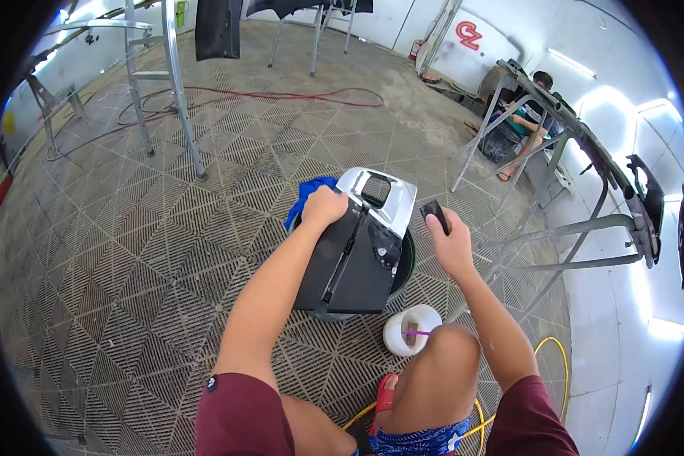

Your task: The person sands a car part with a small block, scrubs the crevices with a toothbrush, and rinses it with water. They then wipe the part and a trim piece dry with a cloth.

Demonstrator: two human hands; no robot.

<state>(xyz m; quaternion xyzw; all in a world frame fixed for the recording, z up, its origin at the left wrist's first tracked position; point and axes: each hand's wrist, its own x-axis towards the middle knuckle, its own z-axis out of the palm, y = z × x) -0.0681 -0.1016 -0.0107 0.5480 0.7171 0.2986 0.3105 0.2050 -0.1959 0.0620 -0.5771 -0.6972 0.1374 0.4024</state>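
Note:
A black and silver panel [342, 262] lies across the top of a dark round tub [408, 266], its silver end pointing away from me. My left hand [325, 207] is closed on the panel's left edge near the silver part. Beside that hand a blue cloth [302, 199] hangs at the tub's rim. To the right of the panel, apart from it, my right hand [450, 242] holds a small black block [435, 216] between thumb and fingers. A white bucket [395, 334] with a brown piece and a purple stick inside stands near my knee.
Metal stands [176, 99] rise at the upper left. More stands [585, 228] carry dark parts on the right. Behind them a person [536, 114] sits low. A red hose [304, 96] crosses the grated floor, and a yellow hose [565, 365] curves at lower right.

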